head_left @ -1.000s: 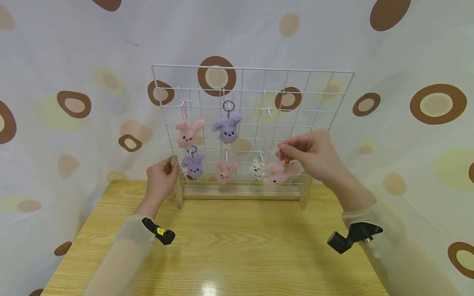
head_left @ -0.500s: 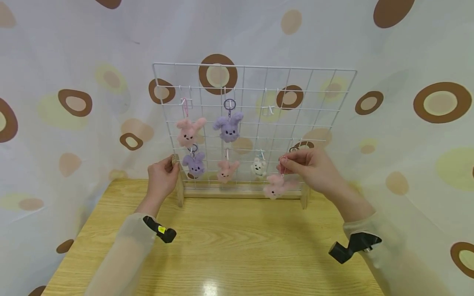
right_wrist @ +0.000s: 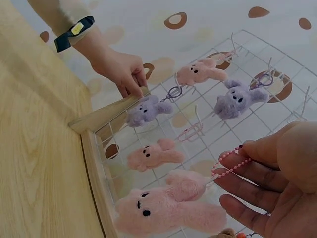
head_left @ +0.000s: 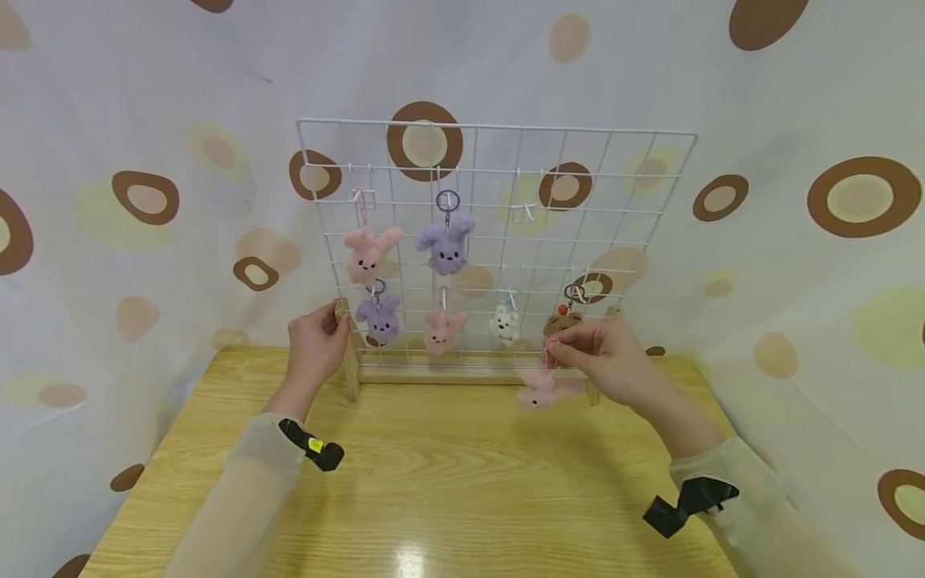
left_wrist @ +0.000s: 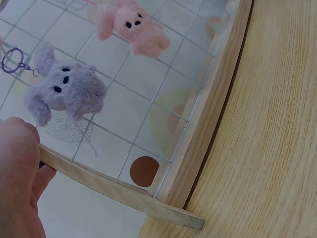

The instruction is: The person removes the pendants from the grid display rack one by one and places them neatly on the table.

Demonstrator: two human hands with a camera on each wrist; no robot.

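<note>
Plainly, our right hand (head_left: 610, 360) pinched the pink beaded chain (head_left: 552, 351) of a fluffy pale-pink bunny plush (head_left: 540, 391) between thumb and forefinger, and that plush dangled just below those fingertips. With our left hand (head_left: 318, 340) we gripped the top of a pale wooden upright (head_left: 352, 357) supporting the white wire grid (head_left: 499, 127); a lavender bunny plush (head_left: 381, 320) hung beside it. Below both hands we saw the wood-grained counter (head_left: 433, 482). A brown plush (head_left: 561, 323) hung just above our right fingertips.
</note>
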